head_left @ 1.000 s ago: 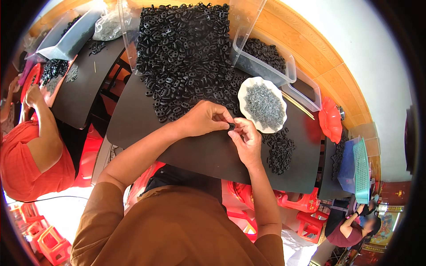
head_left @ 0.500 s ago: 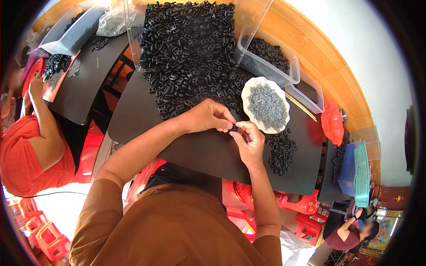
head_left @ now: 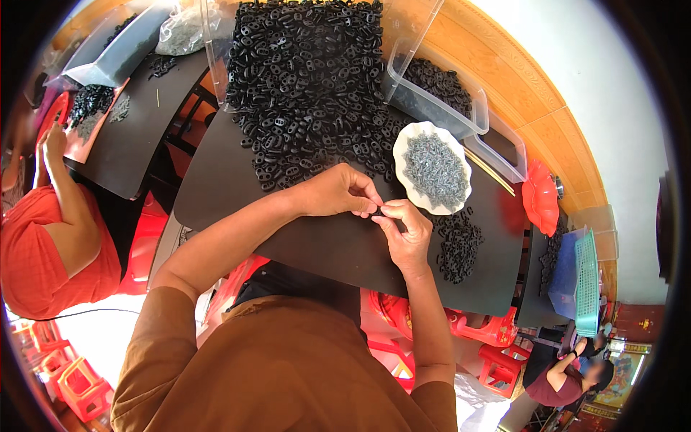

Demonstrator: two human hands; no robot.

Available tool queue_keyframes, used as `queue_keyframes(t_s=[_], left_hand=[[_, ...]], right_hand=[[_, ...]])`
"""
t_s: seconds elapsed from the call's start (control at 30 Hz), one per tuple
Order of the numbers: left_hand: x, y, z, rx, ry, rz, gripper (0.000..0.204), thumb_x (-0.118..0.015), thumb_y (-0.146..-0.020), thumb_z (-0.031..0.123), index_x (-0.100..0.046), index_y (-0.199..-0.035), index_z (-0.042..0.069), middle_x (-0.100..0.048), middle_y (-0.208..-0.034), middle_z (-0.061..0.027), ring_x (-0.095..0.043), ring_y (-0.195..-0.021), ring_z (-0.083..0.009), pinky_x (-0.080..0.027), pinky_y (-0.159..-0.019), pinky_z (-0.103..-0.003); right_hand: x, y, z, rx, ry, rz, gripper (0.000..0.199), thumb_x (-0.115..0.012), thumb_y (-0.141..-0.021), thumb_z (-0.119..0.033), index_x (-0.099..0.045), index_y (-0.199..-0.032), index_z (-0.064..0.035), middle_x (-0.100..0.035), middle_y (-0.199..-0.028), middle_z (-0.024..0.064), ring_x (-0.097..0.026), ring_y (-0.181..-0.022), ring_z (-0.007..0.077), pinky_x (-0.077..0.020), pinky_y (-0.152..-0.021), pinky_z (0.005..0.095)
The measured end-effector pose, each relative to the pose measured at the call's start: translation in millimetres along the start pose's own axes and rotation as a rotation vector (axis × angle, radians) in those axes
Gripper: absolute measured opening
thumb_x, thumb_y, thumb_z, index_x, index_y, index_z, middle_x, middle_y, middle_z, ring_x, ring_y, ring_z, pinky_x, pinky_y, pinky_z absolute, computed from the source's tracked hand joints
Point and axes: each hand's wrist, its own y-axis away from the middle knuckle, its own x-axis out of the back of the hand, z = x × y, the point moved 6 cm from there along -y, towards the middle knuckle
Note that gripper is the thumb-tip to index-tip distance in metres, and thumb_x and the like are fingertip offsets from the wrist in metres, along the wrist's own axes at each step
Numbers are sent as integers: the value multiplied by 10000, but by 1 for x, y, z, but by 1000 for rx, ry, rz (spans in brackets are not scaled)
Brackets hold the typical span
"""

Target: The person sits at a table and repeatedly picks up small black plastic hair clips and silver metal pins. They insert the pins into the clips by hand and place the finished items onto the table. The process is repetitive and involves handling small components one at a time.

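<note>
Over the dark table (head_left: pixel 317 248), my left hand (head_left: pixel 337 191) and my right hand (head_left: pixel 408 236) meet fingertip to fingertip. Between their pinched fingers is a small black plastic piece (head_left: pixel 376 212), mostly hidden, so its exact kind does not show. Just beyond my hands spreads a large heap of black oval plastic pieces with holes (head_left: pixel 306 93). To the right of my right hand lies a smaller pile of little black parts (head_left: pixel 461 247). Beside the heap, a white scalloped dish (head_left: pixel 404 135) holds many tiny greyish, see-through pieces (head_left: pixel 434 171).
Clear plastic bins (head_left: pixel 479 124) stand at the back right, near wooden sticks (head_left: pixel 489 171) and a red scalloped dish (head_left: pixel 540 198). A turquoise basket (head_left: pixel 587 281) is farther right. On the left, a person in red (head_left: pixel 57 252) works at another table (head_left: pixel 137 137). Red stools (head_left: pixel 500 367) stand below.
My fingertips have shifted slightly and cover more of the black piece, with my right fingers a little closer to my left. The co-worker's hand at left has moved slightly down.
</note>
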Motion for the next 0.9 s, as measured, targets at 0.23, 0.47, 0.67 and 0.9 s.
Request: queue_keyframes(t_s=[0.23,0.47,0.67,0.9], left_hand=[[2,2,8,-45,10,49,121,-668,-916,29,-727,-1013,-13,-680,-816,-32,-627,-783,-91,-516,-735,-251],[15,1,14,-58,70,215,176,-679,-947,101,-702,-1086,-4,-712,-906,-46,-659,-800,-96,-552,-740,-251],[23,0,15,-93,30,261,175,-662,-974,142,-696,-1097,22,-713,-935,-25,-640,-799,-71,-527,-735,-233],[31,8,25,-114,-78,344,172,-666,-959,125,-696,-1089,17,-714,-915,-13,-633,-790,-63,-518,-712,-227]], right_hand=[[1,-1,7,-171,-158,10,236,-772,-797,66,-646,-982,-8,-682,-868,65,-643,-743,120,-516,-671,256],[10,-29,26,-467,-383,-182,195,-727,-868,24,-626,-1033,-8,-657,-860,23,-632,-770,79,-517,-692,239],[67,-142,62,-405,-305,168,253,-706,-885,-56,-629,-1119,6,-688,-959,72,-659,-786,125,-527,-722,269],[81,-128,63,-186,326,254,263,-718,-843,-40,-685,-1102,-20,-686,-967,100,-649,-710,167,-510,-657,294]])
